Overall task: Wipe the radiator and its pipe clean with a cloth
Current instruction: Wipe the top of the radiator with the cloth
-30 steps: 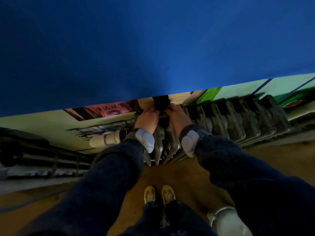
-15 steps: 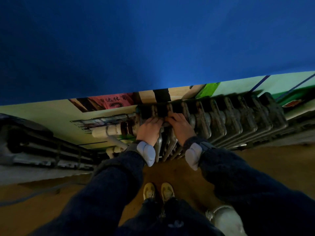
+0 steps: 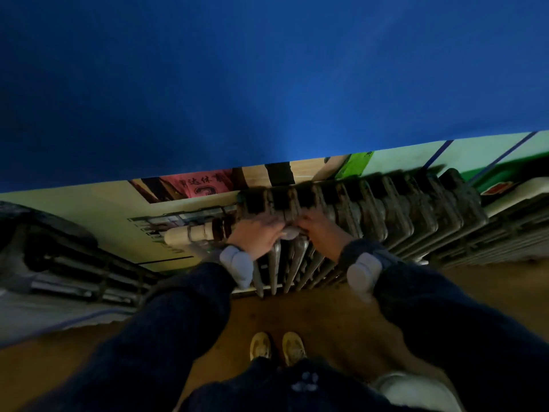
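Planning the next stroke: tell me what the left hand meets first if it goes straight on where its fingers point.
Probably the white cloth just ahead of the left hand, then the radiator; blur hides contact.

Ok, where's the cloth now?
Head view, centre: the cloth sits between the left hand and right hand on the radiator, near the pipe.

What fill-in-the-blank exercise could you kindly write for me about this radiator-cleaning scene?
1. A crumpled pale cloth lies ____ the left hand and the right hand.
2. The cream cylindrical pipe sticks out from the ____ end of the grimy ribbed metal radiator.
3. The plain wall above the radiator is ____ in colour.
Missing words: between; left; blue.
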